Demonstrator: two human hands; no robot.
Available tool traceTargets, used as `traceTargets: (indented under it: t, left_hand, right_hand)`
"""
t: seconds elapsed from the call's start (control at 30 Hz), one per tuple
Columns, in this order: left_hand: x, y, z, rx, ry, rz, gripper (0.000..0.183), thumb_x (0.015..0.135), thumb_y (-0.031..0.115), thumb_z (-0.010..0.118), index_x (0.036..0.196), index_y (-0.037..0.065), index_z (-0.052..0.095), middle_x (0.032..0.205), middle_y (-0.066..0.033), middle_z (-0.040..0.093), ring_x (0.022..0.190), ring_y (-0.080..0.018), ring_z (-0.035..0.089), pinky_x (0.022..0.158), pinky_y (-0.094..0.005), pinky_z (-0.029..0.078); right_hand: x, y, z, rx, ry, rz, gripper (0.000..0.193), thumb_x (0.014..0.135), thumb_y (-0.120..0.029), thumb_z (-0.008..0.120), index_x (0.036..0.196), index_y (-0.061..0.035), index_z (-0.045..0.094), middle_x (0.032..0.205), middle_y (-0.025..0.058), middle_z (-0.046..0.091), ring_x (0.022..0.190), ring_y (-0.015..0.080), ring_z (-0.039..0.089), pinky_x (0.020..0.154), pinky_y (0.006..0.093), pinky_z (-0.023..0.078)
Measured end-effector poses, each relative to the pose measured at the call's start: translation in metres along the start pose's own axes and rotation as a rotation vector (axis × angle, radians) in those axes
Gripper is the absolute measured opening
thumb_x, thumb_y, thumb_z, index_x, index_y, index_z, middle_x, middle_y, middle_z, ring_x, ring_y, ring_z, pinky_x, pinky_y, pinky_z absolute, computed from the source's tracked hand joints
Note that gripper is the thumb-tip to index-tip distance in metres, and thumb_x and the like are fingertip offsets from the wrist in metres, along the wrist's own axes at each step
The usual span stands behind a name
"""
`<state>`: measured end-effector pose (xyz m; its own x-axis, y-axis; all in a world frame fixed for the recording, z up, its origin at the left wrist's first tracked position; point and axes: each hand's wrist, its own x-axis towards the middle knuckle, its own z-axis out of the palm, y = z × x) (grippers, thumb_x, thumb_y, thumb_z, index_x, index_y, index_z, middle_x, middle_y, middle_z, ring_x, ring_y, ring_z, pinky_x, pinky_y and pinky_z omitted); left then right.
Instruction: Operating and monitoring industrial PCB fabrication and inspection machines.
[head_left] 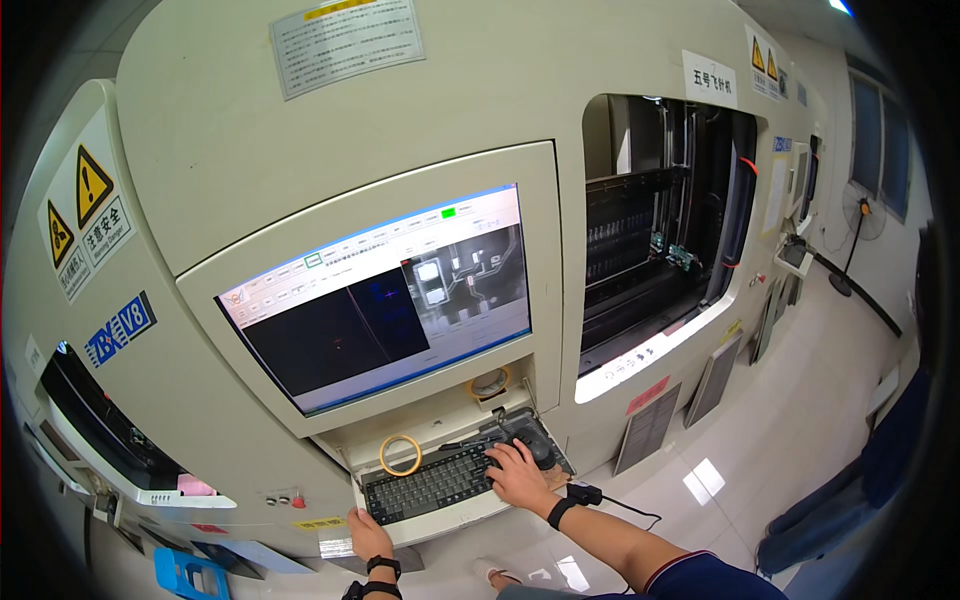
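Observation:
A black keyboard (428,486) lies on a pull-out keyboard tray (462,514) below the machine's screen. My right hand (520,478) is over the keyboard's right end, fingers spread, fingertips on or just above the keys. Just beyond it sits a black mouse (541,452) on a dark pad. At the tray's front left corner, my left hand (369,536) curls around the edge, its fingers partly hidden. A yellow tape roll (400,455) leans at the keyboard's back left. The lit screen (380,300) shows a dark plot beside a grey close-up picture.
Right of the screen, a machine window (660,240) shows dark rails and a green circuit board (683,257). Another tape roll (489,383) sits in a recess under the screen. A blue stool (190,572) stands lower left. Someone in dark clothes (850,500) stands at right.

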<state>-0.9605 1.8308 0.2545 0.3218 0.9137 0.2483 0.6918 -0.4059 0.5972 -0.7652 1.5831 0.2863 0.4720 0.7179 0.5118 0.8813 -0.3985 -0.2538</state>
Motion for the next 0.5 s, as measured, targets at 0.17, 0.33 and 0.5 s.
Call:
traceTargets:
  t: [0.17,0.33,0.5]
  left_hand:
    - [0.0025,-0.0028,0.001,-0.027,-0.019,-0.024,0.039,0.097,0.035,0.033,0.115,0.006,0.052,0.108,-0.0182,0.06,0.092,-0.0392,0.058,0.077,-0.0474,0.045]
    - [0.0045,-0.0024,0.0006,-0.021,-0.022,-0.038,0.041,0.097,0.037,0.032,0.115,0.006,0.052,0.108,-0.0179,0.06,0.093,-0.0396,0.058,0.078,-0.0473,0.044]
    - [0.0049,-0.0054,0.0037,0.008,-0.052,-0.067,0.042,0.097,0.038,0.032,0.115,0.007,0.053,0.109,-0.0176,0.06,0.095,-0.0392,0.058,0.079,-0.0469,0.044]
  right_hand:
    - [-0.0003,0.0009,0.0012,-0.005,0.012,0.0,0.015,0.074,-0.016,0.06,0.087,-0.0091,0.064,0.121,0.0097,0.052,0.125,0.0255,0.039,0.109,0.0488,0.02]
    - [-0.0006,0.0015,0.0023,0.005,0.031,-0.004,0.016,0.075,-0.016,0.059,0.088,-0.0087,0.064,0.12,0.0096,0.052,0.124,0.0253,0.039,0.109,0.0487,0.02]
    - [-0.0003,0.0021,0.0025,0.004,0.012,-0.003,0.018,0.075,-0.015,0.059,0.091,-0.0085,0.064,0.12,0.0094,0.052,0.124,0.0253,0.039,0.109,0.0486,0.02]
